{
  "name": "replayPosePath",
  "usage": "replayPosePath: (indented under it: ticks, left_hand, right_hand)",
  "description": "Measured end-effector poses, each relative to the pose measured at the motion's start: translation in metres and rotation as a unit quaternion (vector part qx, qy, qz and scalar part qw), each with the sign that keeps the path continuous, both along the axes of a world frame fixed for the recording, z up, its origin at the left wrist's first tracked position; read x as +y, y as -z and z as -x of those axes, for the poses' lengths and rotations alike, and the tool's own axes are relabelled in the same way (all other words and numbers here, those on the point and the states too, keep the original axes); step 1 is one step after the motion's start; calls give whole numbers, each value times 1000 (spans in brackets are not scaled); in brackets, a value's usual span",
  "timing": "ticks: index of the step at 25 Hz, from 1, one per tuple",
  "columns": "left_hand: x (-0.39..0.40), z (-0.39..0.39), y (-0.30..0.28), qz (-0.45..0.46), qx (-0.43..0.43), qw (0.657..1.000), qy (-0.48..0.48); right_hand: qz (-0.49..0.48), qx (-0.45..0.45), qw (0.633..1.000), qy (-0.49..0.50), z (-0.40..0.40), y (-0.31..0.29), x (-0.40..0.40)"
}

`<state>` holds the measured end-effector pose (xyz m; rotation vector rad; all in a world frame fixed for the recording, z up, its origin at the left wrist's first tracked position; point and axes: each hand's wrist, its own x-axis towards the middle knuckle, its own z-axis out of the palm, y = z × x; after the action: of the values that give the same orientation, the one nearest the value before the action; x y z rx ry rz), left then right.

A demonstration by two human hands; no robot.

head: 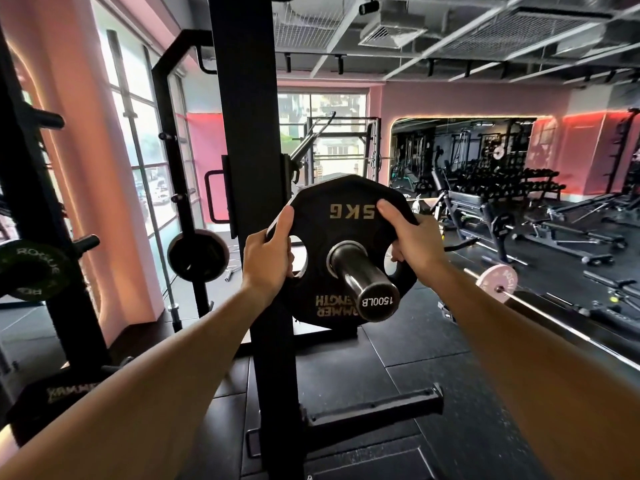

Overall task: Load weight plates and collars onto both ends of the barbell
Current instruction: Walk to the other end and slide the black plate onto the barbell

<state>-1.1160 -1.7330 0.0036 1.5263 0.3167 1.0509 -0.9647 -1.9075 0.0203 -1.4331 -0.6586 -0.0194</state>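
Beside the black rack upright [254, 188], on its right: one barbell sleeve [363, 271] pointing toward the camera, end cap marked 1500LB. One black plate [346, 237] threaded on the sleeve, upside down, lettered 5KG, with grip holes cut through it. Two hands on it. Left hand [268, 258] curled round the plate's left rim, thumb on the face. Right hand [414, 242] clamped on the upper right rim, thumb over the front. Left of the upright: one green plate [33, 268] on a storage peg; one dark plate [199, 254] farther back. Right of the upright: one pink plate [497, 277] on a second bar, low to the floor.
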Motion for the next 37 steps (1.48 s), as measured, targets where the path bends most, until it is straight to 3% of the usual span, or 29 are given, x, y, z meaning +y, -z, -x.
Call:
replayPosePath:
  ticks: [25,33,37]
  left_hand:
    - [186,-167,10,29,3,998,-52]
    - [213,-188,14,20,3,999,-46]
    - [210,-177,9,-24,63,996,-62]
  right_hand:
    - [34,-5,999,-5,-165,-13,183]
    - [52,-18,998,-12,-190,-12,204]
    - [134,-38,990,-14,-187,-16,194]
